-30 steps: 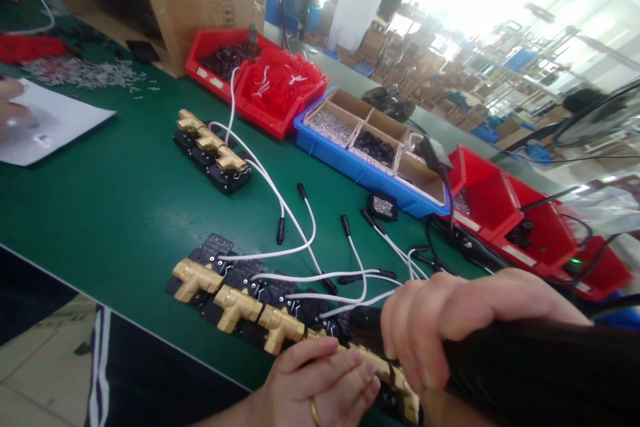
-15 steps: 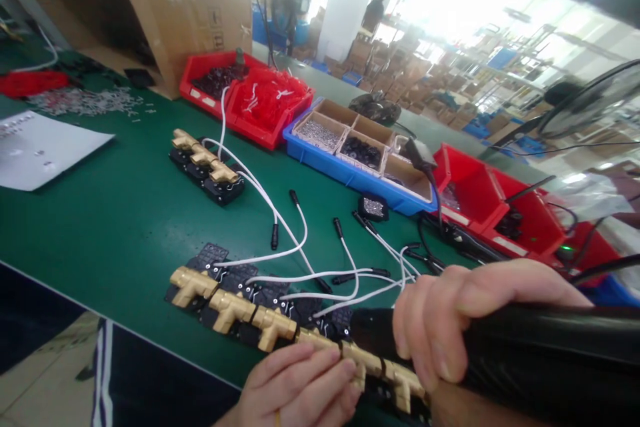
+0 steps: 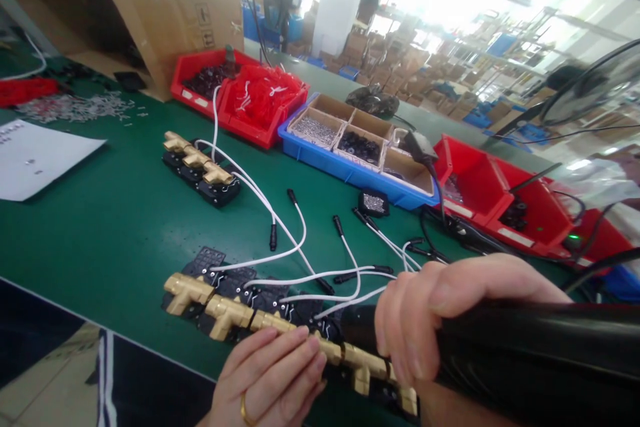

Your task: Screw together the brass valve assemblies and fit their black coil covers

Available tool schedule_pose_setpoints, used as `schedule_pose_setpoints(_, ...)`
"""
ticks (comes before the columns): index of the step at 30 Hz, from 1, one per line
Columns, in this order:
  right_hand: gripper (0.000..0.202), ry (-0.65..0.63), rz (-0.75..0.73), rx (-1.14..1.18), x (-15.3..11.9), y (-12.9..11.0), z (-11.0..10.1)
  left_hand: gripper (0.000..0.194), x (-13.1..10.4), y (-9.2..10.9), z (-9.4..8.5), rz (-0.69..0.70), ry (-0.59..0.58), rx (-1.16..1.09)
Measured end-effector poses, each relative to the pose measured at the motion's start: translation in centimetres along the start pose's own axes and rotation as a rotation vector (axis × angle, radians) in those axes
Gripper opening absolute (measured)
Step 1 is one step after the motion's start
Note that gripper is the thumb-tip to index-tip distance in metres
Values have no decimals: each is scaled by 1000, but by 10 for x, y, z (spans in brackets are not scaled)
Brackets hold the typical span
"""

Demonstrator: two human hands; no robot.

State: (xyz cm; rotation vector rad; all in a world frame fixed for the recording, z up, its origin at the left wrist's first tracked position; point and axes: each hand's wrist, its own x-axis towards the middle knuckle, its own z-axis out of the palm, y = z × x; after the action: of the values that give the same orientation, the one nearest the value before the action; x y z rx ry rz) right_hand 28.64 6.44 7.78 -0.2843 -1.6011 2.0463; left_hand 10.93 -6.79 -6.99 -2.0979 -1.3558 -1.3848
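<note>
A row of brass tee fittings (image 3: 227, 317), set on black plastic housings (image 3: 210, 260), lies along the near side of the bench. My left hand (image 3: 273, 373), with a ring on it, is closed over the middle of this row, fingers together on a brass fitting. My right hand (image 3: 420, 320) wraps round a thick black electric screwdriver (image 3: 530, 353), held nearly level. Its front end (image 3: 357, 325) reaches toward the housing beside my left fingertips; the tip itself is hard to make out. White cables (image 3: 300, 278) with black connectors run from the housings.
Farther left sits a shorter brass fitting assembly (image 3: 200, 163). Behind stand red bins (image 3: 200, 103), a blue tray (image 3: 345, 177) with small parts, and more red bins (image 3: 480, 203). A small black box of screws (image 3: 374, 203) is nearby. A paper sheet (image 3: 45, 160) lies left.
My left hand has shifted left along the brass row. My right hand and the screwdriver have also moved a little left, to the housing further along.
</note>
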Motion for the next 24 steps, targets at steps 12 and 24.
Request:
schedule_pose_setpoints(12,42,-40,-66,-76,1,15,-7,19,4,0,3,-34,31,-55)
schedule_pose_setpoints(24,52,-193,233,-131,36,-2,7,17,-11,0,11,-37,83,-48)
